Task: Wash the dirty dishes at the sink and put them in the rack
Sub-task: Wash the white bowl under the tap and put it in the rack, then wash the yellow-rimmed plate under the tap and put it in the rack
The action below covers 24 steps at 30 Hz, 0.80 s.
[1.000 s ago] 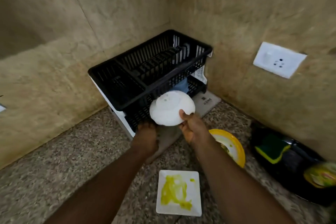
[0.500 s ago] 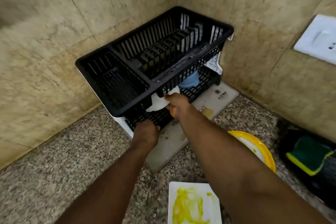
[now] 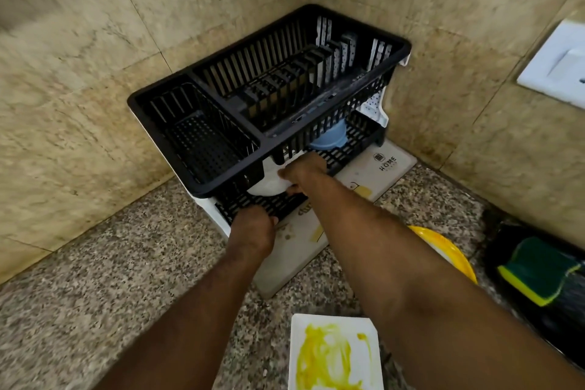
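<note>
A black two-tier dish rack (image 3: 221, 182) stands in the corner of the granite counter. My right hand (image 3: 302, 171) grips a white bowl (image 3: 267, 185), upside down, inside the lower tier; the upper basket hides most of the bowl. My left hand (image 3: 253, 231) holds the front edge of the lower tier with curled fingers. A light blue bowl (image 3: 329, 139) sits further right on the same lower tier. A white square plate (image 3: 335, 355) smeared yellow lies on the counter near me. A yellow-rimmed plate (image 3: 449, 250) shows behind my right forearm.
A grey drying mat (image 3: 364, 177) lies under the rack. A green and yellow sponge (image 3: 538, 272) sits in a dark basin at the right. A white wall socket (image 3: 557, 66) is on the right wall. Tiled walls close the corner behind the rack.
My right hand has carried the white bowl from in front of the rack into the lower tier. My left hand stayed on the rack's front edge. The camera moved closer.
</note>
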{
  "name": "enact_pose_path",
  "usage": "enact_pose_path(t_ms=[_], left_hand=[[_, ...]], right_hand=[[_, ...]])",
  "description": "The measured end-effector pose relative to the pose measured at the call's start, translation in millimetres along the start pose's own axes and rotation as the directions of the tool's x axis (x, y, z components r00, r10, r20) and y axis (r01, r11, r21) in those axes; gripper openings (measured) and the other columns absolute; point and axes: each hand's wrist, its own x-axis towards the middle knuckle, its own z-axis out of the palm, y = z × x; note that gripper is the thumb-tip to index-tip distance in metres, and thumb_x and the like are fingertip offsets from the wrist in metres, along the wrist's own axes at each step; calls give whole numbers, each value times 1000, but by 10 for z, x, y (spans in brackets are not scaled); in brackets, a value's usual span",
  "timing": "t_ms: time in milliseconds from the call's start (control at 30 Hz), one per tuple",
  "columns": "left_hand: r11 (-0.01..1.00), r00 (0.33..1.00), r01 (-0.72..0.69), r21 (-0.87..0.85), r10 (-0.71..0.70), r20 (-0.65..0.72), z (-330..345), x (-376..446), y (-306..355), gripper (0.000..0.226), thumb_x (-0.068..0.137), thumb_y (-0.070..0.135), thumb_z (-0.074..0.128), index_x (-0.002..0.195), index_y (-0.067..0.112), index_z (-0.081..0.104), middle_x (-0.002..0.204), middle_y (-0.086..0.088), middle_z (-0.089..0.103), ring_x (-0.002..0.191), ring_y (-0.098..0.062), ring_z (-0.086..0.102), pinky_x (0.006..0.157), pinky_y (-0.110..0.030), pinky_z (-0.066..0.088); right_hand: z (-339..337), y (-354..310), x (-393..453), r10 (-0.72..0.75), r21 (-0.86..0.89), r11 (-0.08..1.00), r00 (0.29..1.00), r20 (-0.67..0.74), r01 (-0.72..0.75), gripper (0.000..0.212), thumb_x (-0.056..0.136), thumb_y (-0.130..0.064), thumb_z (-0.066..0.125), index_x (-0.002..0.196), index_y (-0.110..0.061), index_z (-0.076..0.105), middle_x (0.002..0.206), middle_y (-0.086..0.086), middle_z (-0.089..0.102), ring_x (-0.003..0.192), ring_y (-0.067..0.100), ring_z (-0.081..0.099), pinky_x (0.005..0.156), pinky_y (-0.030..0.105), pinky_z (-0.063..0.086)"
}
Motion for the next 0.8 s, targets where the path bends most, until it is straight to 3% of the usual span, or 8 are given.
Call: enact_pose_path(t_ms=[67, 267, 367, 467, 533, 600, 733, 800], left_hand=[[1000, 1000, -5, 0, 5, -4, 3, -1, 9, 36, 101, 28, 59, 113, -4, 68, 118, -24, 68, 111, -38, 62, 88, -36, 47], [999, 999, -39, 32, 39, -28, 9, -18, -7, 36, 102, 30, 57, 112, -3, 68, 116, -23, 69, 110, -38, 63, 88, -38, 48], [997, 995, -69, 38, 72, -63, -18, -114, 14, 33, 100, 27, 59, 106, -4, 68, 110, -25, 70, 105, -40, 64, 83, -38, 49], [991, 987, -134, -23, 132, -92, -35, -245, 37, 27, 97, 21, 62, 105, -4, 69, 106, -26, 69, 100, -43, 65, 79, -39, 50], [984, 980, -173, -42, 167, -111, -28, -352, 84, 25, 94, 20, 62, 106, -1, 69, 104, -25, 70, 97, -42, 65, 77, -40, 50], [981, 977, -190, -43, 184, -112, -9, -545, 176, 27, 94, 23, 62, 104, -1, 67, 101, -24, 68, 95, -42, 64, 75, -40, 48], [960, 958, -272, -64, 264, -109, 44, -1034, 450, 42, 90, 30, 65, 118, -2, 67, 113, -24, 69, 106, -41, 65, 89, -42, 51], [942, 945, -323, -94, 317, -79, 92, -1278, 580, 41, 84, 34, 59, 109, 5, 71, 106, -20, 72, 100, -39, 67, 82, -39, 53]], right_hand=[[-2, 45, -6, 1, 37, 999, 1000, 5, -1, 62, 78, -17, 87, 130, -4, 55, 118, 20, 67, 76, 32, 73, 69, 50, 64], [-46, 83, -111, -49, 95, 994, 999, 23, 47, 56, 81, -10, 84, 128, -3, 54, 118, 19, 65, 77, 30, 71, 62, 42, 64], [-83, 174, -254, -175, -2, 984, 983, -62, 175, 42, 73, -14, 87, 106, 0, 64, 105, 15, 70, 88, 29, 72, 71, 43, 64], [-167, 396, -493, -294, -46, 956, 949, -115, 291, 21, 73, -17, 80, 76, -2, 66, 86, 15, 74, 79, 30, 73, 66, 47, 64], [-252, 588, -719, -336, 8, 940, 931, -144, 341, 13, 72, -19, 76, 73, -8, 70, 81, 13, 75, 78, 32, 74, 67, 51, 64], [-377, 809, -978, -342, 18, 936, 921, -185, 351, 8, 68, -23, 77, 72, -19, 71, 81, 3, 76, 78, 26, 74, 72, 45, 64], [-676, 1188, -1509, -310, 93, 935, 917, -250, 341, 9, 63, -26, 74, 71, -26, 71, 81, 0, 76, 79, 27, 74, 76, 47, 63], [-885, 1381, -1785, -306, 98, 935, 913, -270, 342, 7, 65, -27, 73, 71, -27, 72, 80, -2, 76, 79, 26, 75, 76, 47, 63]])
